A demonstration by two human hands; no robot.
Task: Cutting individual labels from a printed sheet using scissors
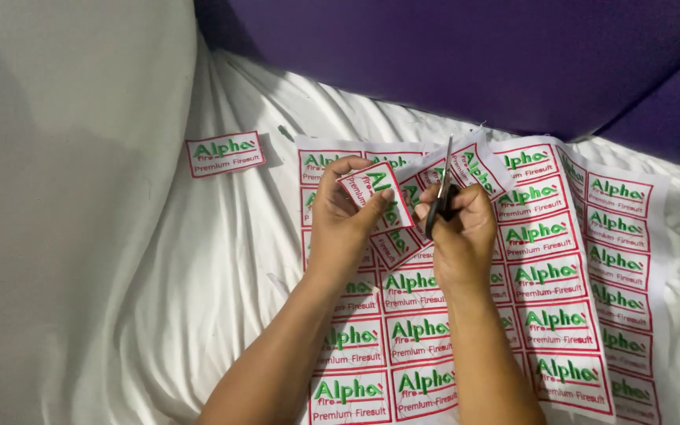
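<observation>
The left hand (340,216) pinches one patch (373,191) between thumb and fingers (356,165). The patch is white with a red edge and green letters, and it tilts. Just right of those fingers, the right hand (462,228) is closed around black scissors (440,197). The blades point up, and I cannot tell how wide they are. The blades touch the lifted top of the sheet (545,275). The sheet is full of the same patches in rows and lies under both hands on a white bed sheet (198,275). One cut patch (225,153) lies alone, well left of the left fingers. A purple wall (450,63) is behind.
</observation>
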